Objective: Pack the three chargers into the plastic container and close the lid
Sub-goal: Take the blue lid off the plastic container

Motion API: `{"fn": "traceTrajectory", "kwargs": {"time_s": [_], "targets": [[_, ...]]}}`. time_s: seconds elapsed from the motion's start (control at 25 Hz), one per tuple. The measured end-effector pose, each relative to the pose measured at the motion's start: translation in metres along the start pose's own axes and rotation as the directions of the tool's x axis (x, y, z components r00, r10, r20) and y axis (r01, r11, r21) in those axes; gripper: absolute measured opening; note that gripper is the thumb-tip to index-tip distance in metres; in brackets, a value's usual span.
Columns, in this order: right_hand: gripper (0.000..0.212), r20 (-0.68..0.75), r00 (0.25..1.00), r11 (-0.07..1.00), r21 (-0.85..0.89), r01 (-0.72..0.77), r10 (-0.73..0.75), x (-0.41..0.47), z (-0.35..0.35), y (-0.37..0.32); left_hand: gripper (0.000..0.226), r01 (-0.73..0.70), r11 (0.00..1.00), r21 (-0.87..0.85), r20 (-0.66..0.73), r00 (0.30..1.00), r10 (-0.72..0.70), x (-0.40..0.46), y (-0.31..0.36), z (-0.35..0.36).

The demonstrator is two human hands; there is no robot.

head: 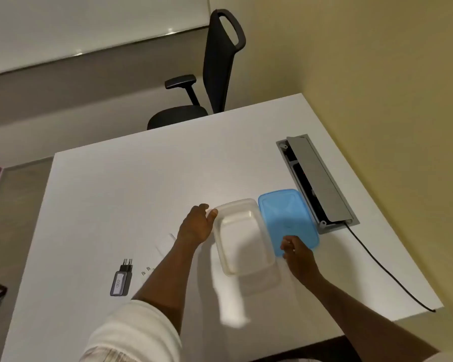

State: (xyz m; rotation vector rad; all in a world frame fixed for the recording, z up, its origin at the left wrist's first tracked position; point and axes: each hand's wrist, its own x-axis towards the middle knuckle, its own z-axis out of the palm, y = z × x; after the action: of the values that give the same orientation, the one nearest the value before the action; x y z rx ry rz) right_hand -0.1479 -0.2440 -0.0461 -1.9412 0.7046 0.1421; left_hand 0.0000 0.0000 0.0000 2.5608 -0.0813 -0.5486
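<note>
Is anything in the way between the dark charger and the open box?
Yes. The left forearm lies across the table between the dark charger and the clear container. The left hand holds the container's left rim. The container itself is open; the blue lid lies beside it.

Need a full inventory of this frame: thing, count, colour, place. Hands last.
table: 1, white, fills the middle of the view
plastic container: 1, clear, open and empty, centre of table
lid: 1, blue, flat on table, right of container
dark charger: 1, grey-black, prongs pointing away, near left of table
white charger: 1, white, faint, partly behind left forearm
small prongs: metal, beside the forearm; body hidden
cable box: 1, grey, flap open, right of lid
cable: 1, black, from box to table's right edge
office chair: 1, black, beyond table
left hand: on container's left rim
right hand: at lid's near edge
</note>
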Motion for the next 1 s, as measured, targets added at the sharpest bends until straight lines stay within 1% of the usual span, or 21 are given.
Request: {"fn": "traceTrajectory", "kwargs": {"time_s": [0.04, 0.08, 0.16, 0.24, 0.32, 0.44, 0.56, 0.72, 0.84, 1.0], "targets": [[0.017, 0.013, 0.997, 0.991, 0.108, -0.08, 0.079, 0.0, 0.0, 0.002, 0.06, 0.009, 1.0, -0.02, 0.001, 1.0, -0.009, 0.003, 0.003, 0.002], [0.016, 0.048, 0.987, 0.97, 0.181, -0.16, 0.154, -0.001, 0.0, 0.005, 0.062, 0.008, 1.0, -0.017, 0.008, 1.0, -0.008, 0.005, 0.005, 0.005], [0.017, 0.131, 0.955, 0.911, 0.288, -0.295, 0.268, -0.005, 0.003, 0.01, 0.065, -0.005, 1.0, -0.004, 0.037, 0.999, 0.005, 0.01, 0.009, 0.008], [0.017, 0.209, 0.92, 0.843, 0.374, -0.387, 0.33, -0.009, 0.006, 0.014, 0.066, -0.01, 1.0, 0.011, 0.06, 0.998, 0.009, 0.016, 0.012, 0.013], [0.018, 0.257, 0.894, 0.796, 0.409, -0.445, 0.368, -0.011, 0.008, 0.014, 0.068, -0.008, 1.0, 0.006, 0.072, 0.997, 0.008, 0.022, 0.014, 0.015], [0.021, 0.301, 0.876, 0.769, 0.424, -0.478, 0.378, -0.014, 0.013, 0.017, 0.069, -0.01, 1.0, -0.014, 0.078, 0.997, 0.011, 0.026, 0.012, 0.017], [0.023, 0.311, 0.877, 0.763, 0.439, -0.475, 0.367, -0.015, 0.015, 0.016, 0.069, -0.005, 1.0, -0.026, 0.068, 0.998, 0.006, 0.027, 0.007, 0.019], [0.026, 0.305, 0.885, 0.773, 0.437, -0.459, 0.352, -0.017, 0.014, 0.016, 0.067, 0.018, 0.999, -0.028, 0.044, 0.999, -0.017, 0.019, -0.004, 0.015], [0.025, 0.297, 0.891, 0.781, 0.438, -0.446, 0.342, -0.019, 0.012, 0.015, 0.06, 0.04, 0.999, -0.029, 0.009, 0.999, -0.04, 0.003, -0.017, 0.013], [0.023, 0.267, 0.916, 0.822, 0.415, -0.39, 0.3, -0.018, 0.011, 0.009, 0.056, 0.1, 0.991, -0.09, -0.039, 0.994, -0.104, -0.028, -0.035, 0.01]]}}
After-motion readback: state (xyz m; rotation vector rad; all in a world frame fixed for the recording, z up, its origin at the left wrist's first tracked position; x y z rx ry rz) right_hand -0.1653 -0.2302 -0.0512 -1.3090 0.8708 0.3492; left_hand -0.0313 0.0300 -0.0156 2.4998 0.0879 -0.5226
